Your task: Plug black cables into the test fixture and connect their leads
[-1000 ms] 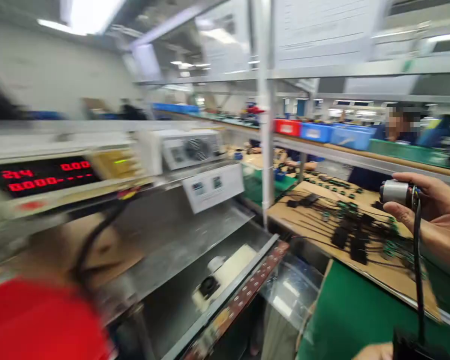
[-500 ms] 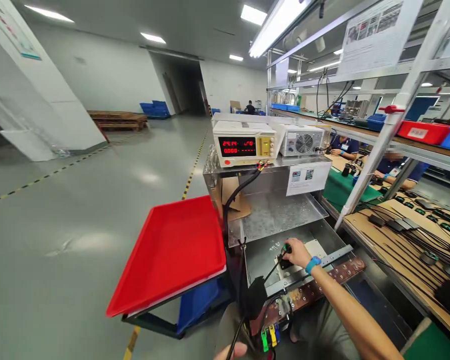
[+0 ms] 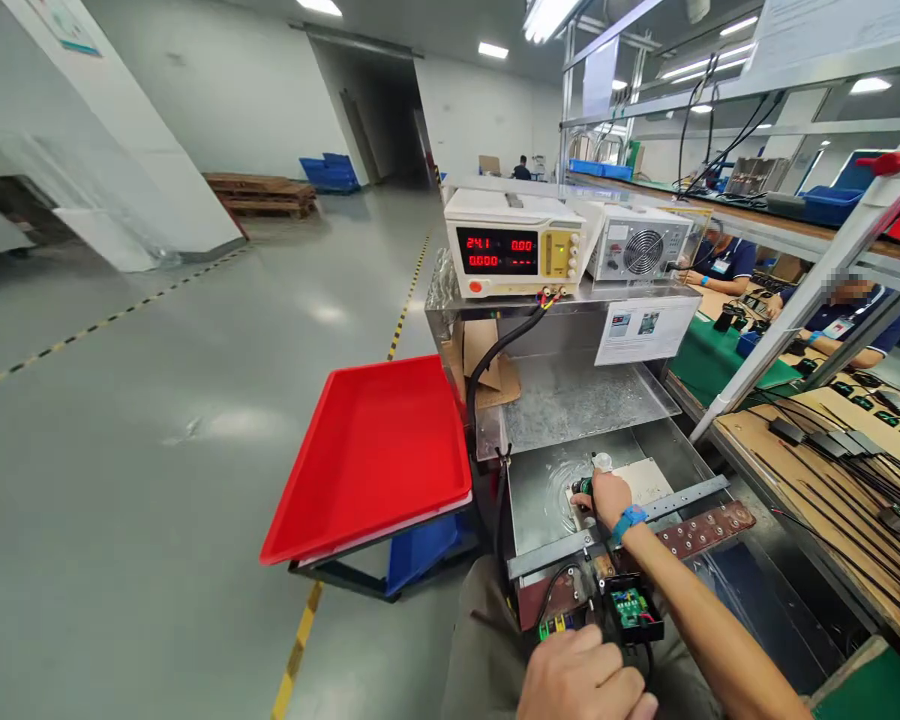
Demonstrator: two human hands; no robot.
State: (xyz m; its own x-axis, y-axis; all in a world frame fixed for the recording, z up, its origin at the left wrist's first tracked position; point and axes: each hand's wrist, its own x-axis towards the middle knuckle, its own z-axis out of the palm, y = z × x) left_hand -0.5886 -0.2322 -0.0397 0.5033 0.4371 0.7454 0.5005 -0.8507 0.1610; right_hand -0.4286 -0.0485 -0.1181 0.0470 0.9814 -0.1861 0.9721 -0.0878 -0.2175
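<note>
My right hand, with a blue band at the wrist, is closed around a small dark and green round part inside the metal basin. Ripples spread in the liquid beside it. My left hand is at the bottom centre with its fingers curled; what it may hold is hidden. Just above it lies an open black box with a green circuit board. Green and yellow clips sit left of that box.
A red tray stands on a cart at the left. Behind the basin is a power supply with red digits. Black cables and boxes lie on the right bench. Two people sit beyond the metal frame.
My left hand has come up and right, and the black box has moved right, its circuit board now showing. The right hand stays in the basin, where ripples now show. The view has shifted.
</note>
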